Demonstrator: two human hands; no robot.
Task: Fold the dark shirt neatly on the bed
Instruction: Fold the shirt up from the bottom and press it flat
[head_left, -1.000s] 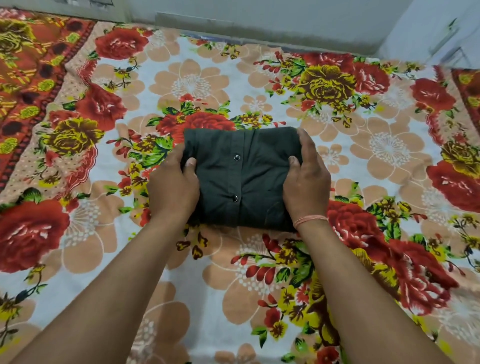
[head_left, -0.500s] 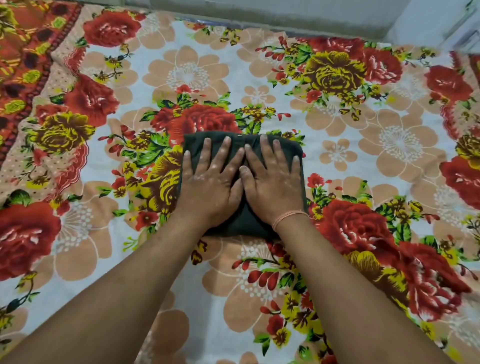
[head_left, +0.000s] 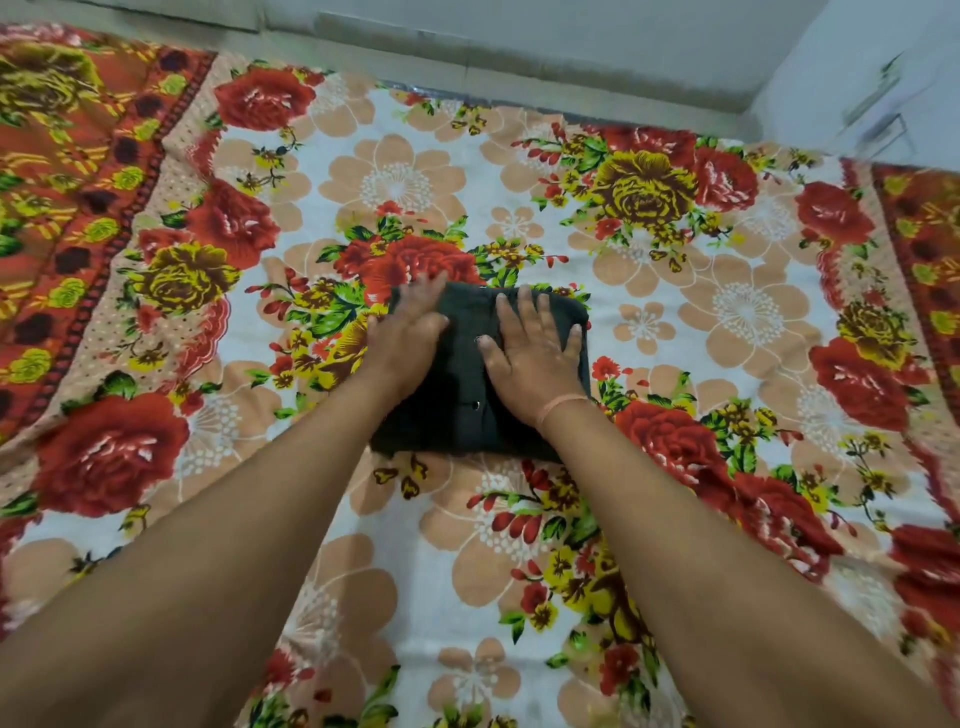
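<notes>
The dark shirt (head_left: 467, 410) lies folded into a compact rectangle in the middle of the bed, its button placket facing up. My left hand (head_left: 408, 338) rests flat on the shirt's left part, fingers spread and blurred, reaching toward its far left corner. My right hand (head_left: 535, 351) lies flat on the right part, palm down with fingers apart. Neither hand grips the cloth. A thin pink thread circles my right wrist.
The bed carries a floral sheet (head_left: 727, 322) with red and yellow roses on white. An orange-red patterned border (head_left: 67, 208) runs along the left side. A grey wall ledge (head_left: 519, 57) lines the far edge, and white furniture (head_left: 878, 93) stands at the top right.
My hands, side by side at the shirt's centre before, have slid apart toward its left and right parts. A second ago they held the shirt's sides.
</notes>
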